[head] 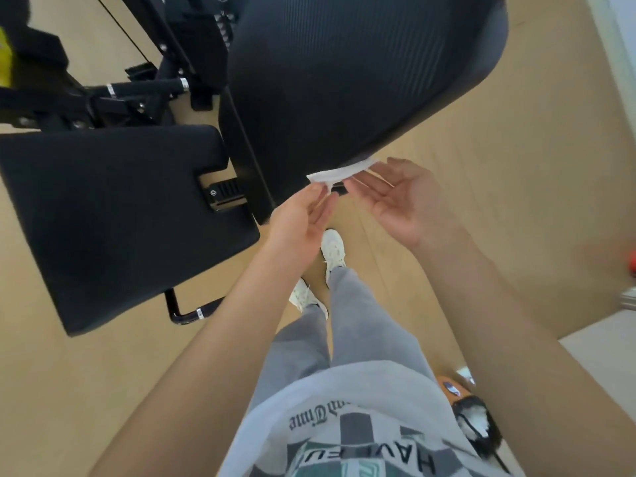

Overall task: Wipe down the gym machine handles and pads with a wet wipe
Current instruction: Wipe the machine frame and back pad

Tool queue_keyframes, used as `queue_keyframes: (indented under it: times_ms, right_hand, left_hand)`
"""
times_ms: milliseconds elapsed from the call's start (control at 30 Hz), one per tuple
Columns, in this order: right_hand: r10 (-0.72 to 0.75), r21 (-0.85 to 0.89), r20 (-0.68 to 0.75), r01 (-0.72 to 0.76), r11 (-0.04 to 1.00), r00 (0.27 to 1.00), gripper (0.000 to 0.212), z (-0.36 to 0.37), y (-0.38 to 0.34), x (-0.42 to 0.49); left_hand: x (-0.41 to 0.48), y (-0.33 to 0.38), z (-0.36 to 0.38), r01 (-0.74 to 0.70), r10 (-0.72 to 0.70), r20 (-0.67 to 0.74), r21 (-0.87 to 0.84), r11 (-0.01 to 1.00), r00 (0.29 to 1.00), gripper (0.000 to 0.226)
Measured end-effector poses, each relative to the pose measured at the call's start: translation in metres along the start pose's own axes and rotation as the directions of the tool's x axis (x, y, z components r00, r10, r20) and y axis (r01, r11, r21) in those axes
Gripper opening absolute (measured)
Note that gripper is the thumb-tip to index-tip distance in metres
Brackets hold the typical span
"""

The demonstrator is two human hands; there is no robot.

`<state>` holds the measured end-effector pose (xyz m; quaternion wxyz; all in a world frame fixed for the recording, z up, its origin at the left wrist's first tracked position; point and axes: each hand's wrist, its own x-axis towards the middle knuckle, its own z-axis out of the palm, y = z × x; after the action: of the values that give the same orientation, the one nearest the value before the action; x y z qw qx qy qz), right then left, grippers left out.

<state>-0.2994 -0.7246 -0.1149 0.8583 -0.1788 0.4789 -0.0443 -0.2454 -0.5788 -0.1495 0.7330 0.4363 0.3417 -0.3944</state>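
A white wet wipe [339, 174] is stretched along the lower edge of the large black ribbed back pad [361, 74]. My left hand [303, 218] pinches the wipe's left end between thumb and fingertips. My right hand [395, 197] is turned palm up, and it holds the wipe's right end between the thumb and nearly straight fingers. To the left lies the flat black seat pad [103, 218]. A black foam handle [148, 89] with silver end rings sits above the seat pad. A bent black lever [192, 313] sticks out below the seat pad.
The black machine frame [247, 160] runs between the two pads, with an adjuster [223, 194] on it. Wooden floor [481, 166] surrounds the machine. My grey trousers [347, 325] and white shoes [333, 247] are below my hands. A white wall base [623, 56] is at the right.
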Motion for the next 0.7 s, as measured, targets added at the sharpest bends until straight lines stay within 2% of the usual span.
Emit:
queue_keyframes:
  times_ms: [133,267,333,533,567,633,667,700]
  right_hand:
    - [0.072,0.023,0.104,-0.075,0.997,0.992,0.033,-0.006,-0.003,-0.001]
    - [0.124,0.071,0.189,-0.140,0.988,0.974,0.041,-0.013,0.010,0.015]
    - [0.138,0.084,0.183,-0.155,0.984,0.973,0.043,-0.016,0.017,0.025]
    - [0.163,0.038,0.110,-0.168,0.985,0.980,0.030,-0.031,0.051,0.060]
    - [0.163,0.016,0.101,-0.165,0.986,0.982,0.031,-0.033,0.058,0.067]
    - [0.156,-0.043,0.068,-0.153,0.987,0.985,0.031,-0.035,0.071,0.080]
    - [0.149,-0.078,0.055,-0.144,0.986,0.987,0.028,-0.036,0.077,0.086]
    - [0.142,-0.109,0.040,-0.137,0.985,0.989,0.024,-0.035,0.082,0.093]
  left_hand:
    - [-0.004,0.006,0.003,0.173,-0.155,0.087,-0.275,0.946,0.984,0.029]
    - [0.005,0.007,-0.002,0.220,-0.210,0.072,-0.425,0.878,0.975,0.030]
    - [0.012,0.004,-0.008,0.205,-0.211,0.038,-0.453,0.868,0.977,0.028]
    - [0.046,-0.013,-0.035,0.119,-0.168,-0.059,-0.482,0.868,0.984,0.013]
    - [0.058,-0.016,-0.040,0.153,-0.177,-0.011,-0.446,0.882,0.984,0.012]
    - [0.092,-0.035,-0.054,0.343,-0.314,0.138,-0.358,0.868,0.939,0.016]
    - [0.101,-0.040,-0.057,0.362,-0.338,0.131,-0.320,0.875,0.932,0.015]
    - [0.099,-0.039,-0.057,0.362,-0.354,0.092,-0.372,0.855,0.931,0.013]
